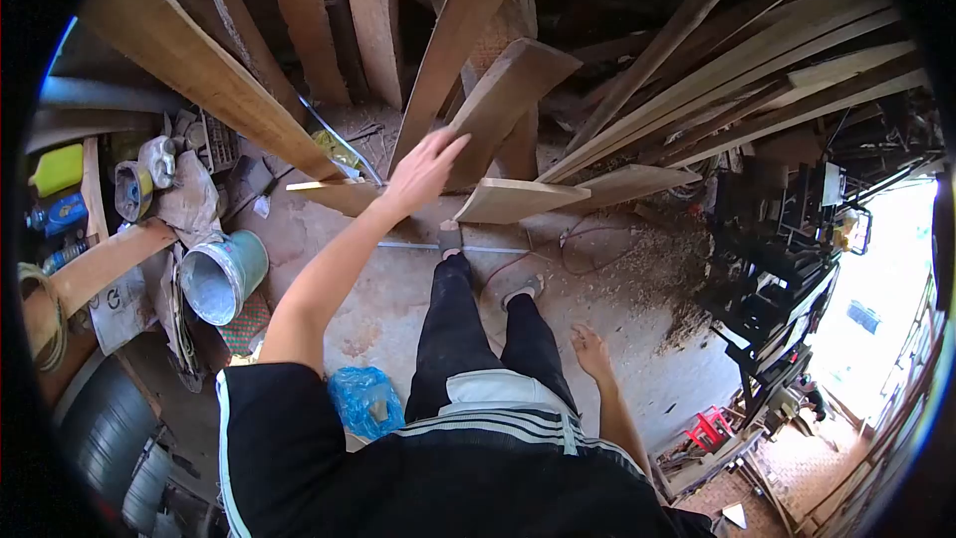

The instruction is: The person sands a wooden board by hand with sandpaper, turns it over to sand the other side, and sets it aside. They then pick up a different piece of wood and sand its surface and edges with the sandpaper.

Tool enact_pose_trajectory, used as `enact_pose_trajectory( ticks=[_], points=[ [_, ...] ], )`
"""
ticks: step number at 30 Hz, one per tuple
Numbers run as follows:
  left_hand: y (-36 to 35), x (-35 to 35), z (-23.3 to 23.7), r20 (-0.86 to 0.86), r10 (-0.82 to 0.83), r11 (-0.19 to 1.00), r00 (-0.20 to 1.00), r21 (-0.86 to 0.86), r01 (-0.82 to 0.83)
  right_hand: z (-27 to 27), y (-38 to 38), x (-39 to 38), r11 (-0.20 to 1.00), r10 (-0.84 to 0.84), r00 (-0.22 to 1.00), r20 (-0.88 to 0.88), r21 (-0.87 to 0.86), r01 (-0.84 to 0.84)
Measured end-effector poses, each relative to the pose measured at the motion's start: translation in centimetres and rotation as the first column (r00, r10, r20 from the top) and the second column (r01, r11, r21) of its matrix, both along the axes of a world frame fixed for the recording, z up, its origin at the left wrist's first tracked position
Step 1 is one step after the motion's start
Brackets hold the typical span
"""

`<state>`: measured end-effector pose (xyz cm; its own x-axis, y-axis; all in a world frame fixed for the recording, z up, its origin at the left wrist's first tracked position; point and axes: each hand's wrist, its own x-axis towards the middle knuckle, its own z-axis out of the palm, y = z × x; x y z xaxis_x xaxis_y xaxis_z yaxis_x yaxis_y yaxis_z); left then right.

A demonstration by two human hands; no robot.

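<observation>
My left hand (423,174) is stretched forward, next to the leaning wooden boards, its fingers apart and nothing in it. Just beyond it rises a wide board (513,100). A short board (344,196) lies near the wrist, and another short board (518,199) is to the right of the hand, near my foot. My right hand (590,349) hangs low beside my right leg, fingers loosely spread, holding nothing.
Long planks (737,60) lean at the right. A whitish bucket (221,279) lies tilted at the left, near a blue plastic bag (366,401). Dark metal equipment (787,279) stands at the right, with a red stool (709,428) below it. Shavings cover part of the floor.
</observation>
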<state>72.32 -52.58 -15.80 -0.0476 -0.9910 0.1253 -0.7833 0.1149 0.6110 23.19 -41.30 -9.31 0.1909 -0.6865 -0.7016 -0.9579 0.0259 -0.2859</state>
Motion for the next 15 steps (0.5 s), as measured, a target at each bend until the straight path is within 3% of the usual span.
enact_pose_trajectory(
  ticks=[3, 7, 10, 13, 15],
  points=[
    [-9.8, -2.9, 3.2, 0.019, -0.147, 0.976, 0.989, -0.160, 0.148, -0.2, 1.8, -1.2, 0.999, -0.030, 0.999, -0.041, 0.016, 0.030],
    [-21.0, -5.0, 2.1, 0.297, -0.144, 0.885, 0.944, -0.389, 0.257, 1.0, 3.0, -0.8, 0.992, -0.118, 0.992, -0.038, 0.033, 0.119],
    [-24.2, -5.2, -0.4, 0.391, -0.173, 0.983, 0.904, 0.129, 0.132, 2.0, 3.1, 0.0, 0.991, -0.124, 0.992, -0.021, -0.048, 0.123],
    [-23.1, -6.3, 1.9, 0.432, -0.162, 0.970, 0.887, 0.236, 0.063, 1.8, 3.4, -0.3, 0.976, -0.216, 0.976, 0.015, -0.016, 0.216],
    [-22.2, -5.7, 2.4, 0.469, -0.185, 0.979, 0.864, 0.162, 0.122, 1.6, 3.6, -0.8, 0.972, -0.234, 0.972, 0.021, -0.018, 0.234]
  ],
)
